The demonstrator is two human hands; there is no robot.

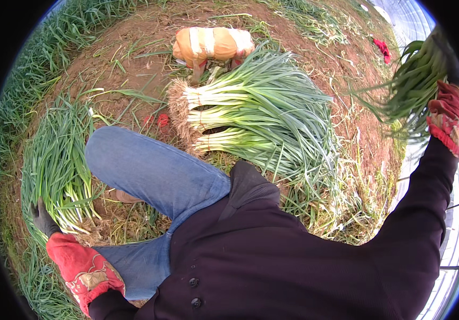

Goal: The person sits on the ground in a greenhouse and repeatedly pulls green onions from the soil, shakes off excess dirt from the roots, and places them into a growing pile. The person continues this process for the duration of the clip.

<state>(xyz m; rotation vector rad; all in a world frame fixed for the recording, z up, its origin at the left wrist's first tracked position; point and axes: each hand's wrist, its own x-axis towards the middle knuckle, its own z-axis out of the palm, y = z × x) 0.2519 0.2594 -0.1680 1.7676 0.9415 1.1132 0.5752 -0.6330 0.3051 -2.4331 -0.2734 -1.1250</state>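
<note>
My left hand [45, 221], in a dark glove with a red patterned sleeve cover [83, 266], is low at the left. It touches the edge of a loose pile of green onions [59, 160]; part of the fingers is hidden among the leaves. Raised at the far right, my right hand [453, 66] grips a bunch of green onions [421, 80], its leaves hanging down and blurred. Before me lie several tied bundles of green onions [253, 108] side by side, roots to the left and leaves to the right. Thin red ties circle their white stems.
An orange cushioned low stool [213, 44] with white bands stands beyond the bundles. Red ties [162, 120] lie on the soil near my knee [113, 148]. A red cloth [382, 51] is at the upper right. Growing green plants [53, 52] line the left; plastic sheeting [453, 232] is at the right.
</note>
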